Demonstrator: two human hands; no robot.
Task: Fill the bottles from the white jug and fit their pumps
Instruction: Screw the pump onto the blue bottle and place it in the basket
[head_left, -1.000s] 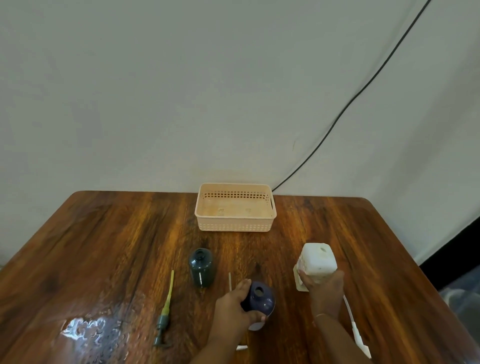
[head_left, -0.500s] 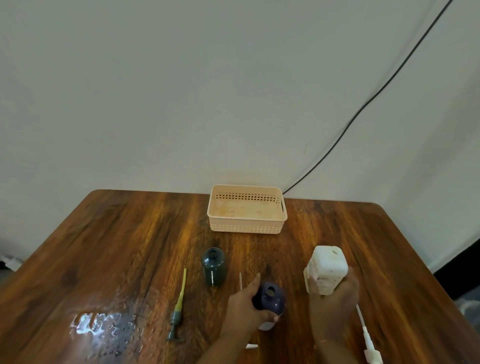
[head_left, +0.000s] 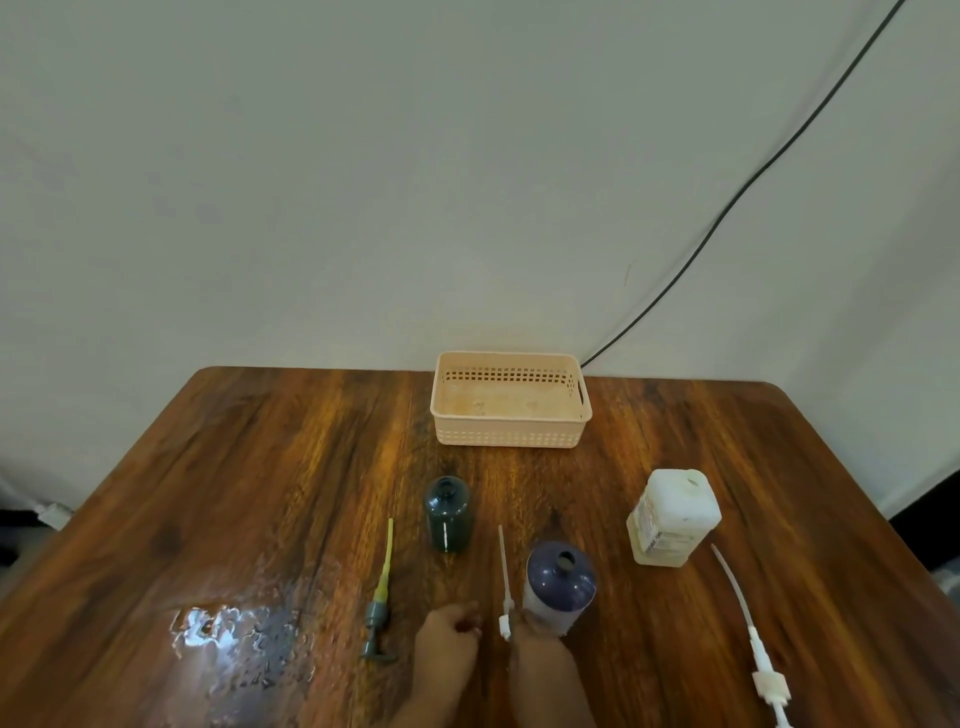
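A purple bottle (head_left: 560, 581) stands open-necked near the table's front. Just left of it lies a white pump (head_left: 503, 571) with its tube pointing away from me. My right hand (head_left: 543, 662) is at the bottle's base, fingers pinched on that pump's head. My left hand (head_left: 447, 647) rests beside it, fingers loosely curled, holding nothing. The white jug (head_left: 672, 517) stands alone to the right, uncapped. A dark green bottle (head_left: 448, 514) stands open farther back. A yellow-and-grey pump (head_left: 382, 597) lies to its left. Another white pump (head_left: 748, 623) lies at the right.
A beige perforated basket (head_left: 511, 441) sits at the table's far edge by the wall. A puddle of liquid (head_left: 234, 639) shines on the wood at the front left. A black cable (head_left: 727, 208) runs down the wall.
My right hand let go of the white jug and came left to the pump beside the purple bottle. My left hand released the purple bottle and drew back.
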